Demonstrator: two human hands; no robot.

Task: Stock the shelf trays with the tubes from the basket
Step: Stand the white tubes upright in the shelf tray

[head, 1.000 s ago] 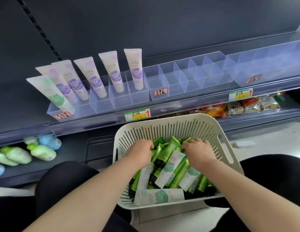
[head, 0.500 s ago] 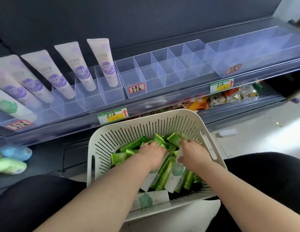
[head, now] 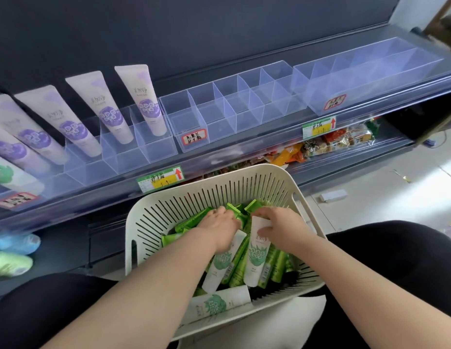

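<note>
Drawing one white tube (head: 257,258) out of the basket (head: 153,222) is the step in hand. Recommended method, by judgement: lift it along its own length so the green tubes (head: 191,222) leaning against it slide off rather than rise with it; pin the neighbours down with the other hand; pinch at the flat crimped end, not the soft body; turn it cap-down before it reaches the shelf, and seat it in a single compartment, leaning back.

- Destination: clear divided tray (head: 232,114), up and beyond both hands, no tubes visible in its compartments. For reference, purple-labelled tubes (head: 148,104) stand cap-down in the tray up and to the left of the left hand (head: 220,229).
- Right hand (head: 279,227): closed in a grip on the white tube near its crimped end, thumb on the near face and fingers curled over the far side. The cap end points back toward the person and lies among the green tubes below that hand.
- Left hand: knuckles up, fingers curled down into the pile just beside the right hand. A second white tube (head: 219,265) runs out from under its palm; whether the fingers grip it or merely press on it cannot be told.
- Third white tube (head: 219,303): flat in the basket, nearer the person than either hand.
</note>
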